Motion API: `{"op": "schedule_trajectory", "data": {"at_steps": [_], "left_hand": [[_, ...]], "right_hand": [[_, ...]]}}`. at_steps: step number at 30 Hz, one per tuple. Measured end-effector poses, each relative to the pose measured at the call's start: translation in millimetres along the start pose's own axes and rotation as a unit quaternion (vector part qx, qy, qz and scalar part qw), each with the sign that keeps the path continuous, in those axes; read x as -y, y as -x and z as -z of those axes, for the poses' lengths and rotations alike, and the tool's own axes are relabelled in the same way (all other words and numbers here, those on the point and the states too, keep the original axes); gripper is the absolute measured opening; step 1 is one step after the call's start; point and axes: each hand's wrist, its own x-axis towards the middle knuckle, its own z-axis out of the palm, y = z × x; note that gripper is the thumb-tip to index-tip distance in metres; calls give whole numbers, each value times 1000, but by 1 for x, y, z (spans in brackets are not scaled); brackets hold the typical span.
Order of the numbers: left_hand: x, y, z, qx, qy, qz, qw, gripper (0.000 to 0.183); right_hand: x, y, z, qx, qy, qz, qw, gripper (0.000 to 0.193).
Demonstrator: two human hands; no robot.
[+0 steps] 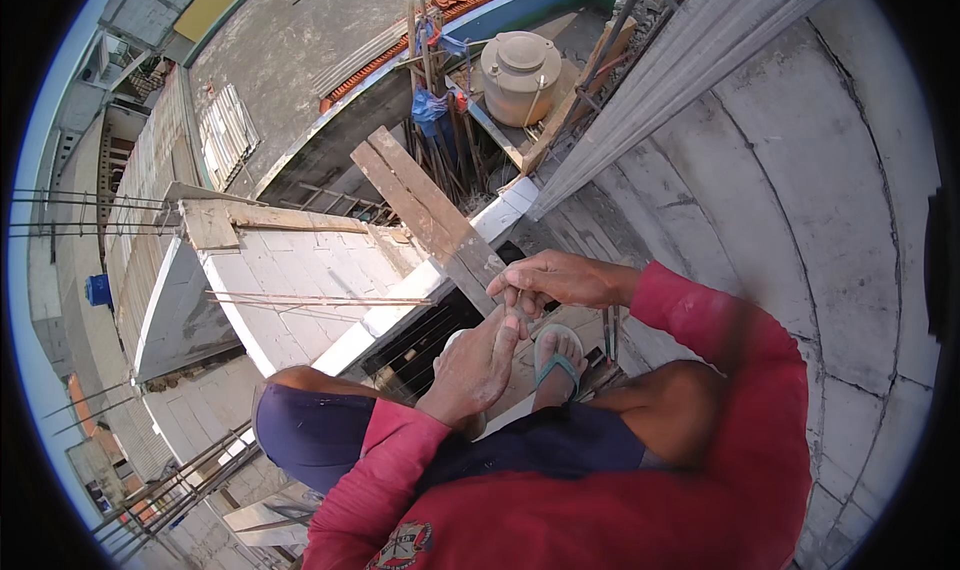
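Note:
In front of my knees, both hands come together at the fingertips. My left hand reaches up from below, its thumb and forefinger pressed close together. From the right, my right hand bends over it with curled fingers, the tips meeting those of the left. Whatever lies between the fingers, if anything, is too small or hidden to make out. Just beyond the hands is the near end of a wooden plank. Below them shows my foot in a pale green flip-flop.
A white block wall with thin rods lying across it drops away at left. Grey slabs spread out at right, beside long grey sheets. A water tank stands lower down, near blue plastic and sticks.

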Motion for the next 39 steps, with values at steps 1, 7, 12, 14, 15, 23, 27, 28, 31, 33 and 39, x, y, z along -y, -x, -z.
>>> {"op": "schedule_trajectory", "data": {"at_steps": [1, 7, 12, 14, 15, 23, 27, 28, 31, 33, 39], "left_hand": [[0, -14, -10, 24, 1, -17, 1000, 43], [12, -94, -63, 71, 68, -56, 994, 45], [17, -141, -108, -18, 124, -76, 989, 39], [16, -159, -120, -46, 137, -80, 986, 39], [15, -171, -125, -60, 120, -83, 987, 38], [13, -238, -145, -165, 13, -177, 970, 37], [20, -245, -151, -176, 30, -178, 968, 42], [23, -245, -150, -173, 48, -178, 967, 43], [29, -244, -145, -172, -24, -118, 978, 47], [32, -249, -142, -169, -28, -167, 971, 48], [20, -286, -143, -148, -9, -218, 965, 47]], "right_hand": [[-7, 15, 0, -40, -61, 23, 997, 48], [-65, 62, 17, -306, -141, 99, 936, 36], [-100, 75, 50, -472, -281, 193, 813, 34], [-104, 72, 59, -489, -319, 216, 782, 35], [-105, 68, 63, -493, -330, 217, 775, 36], [-102, 42, 105, -535, -276, 217, 769, 35], [-107, 38, 139, -551, -259, 216, 763, 31], [-109, 37, 146, -543, -280, 221, 760, 31], [-115, 33, 156, -552, -254, 134, 783, 34], [-122, 27, 157, -574, -226, 164, 770, 30], [-138, 19, 166, -657, -158, 201, 709, 29]]}}
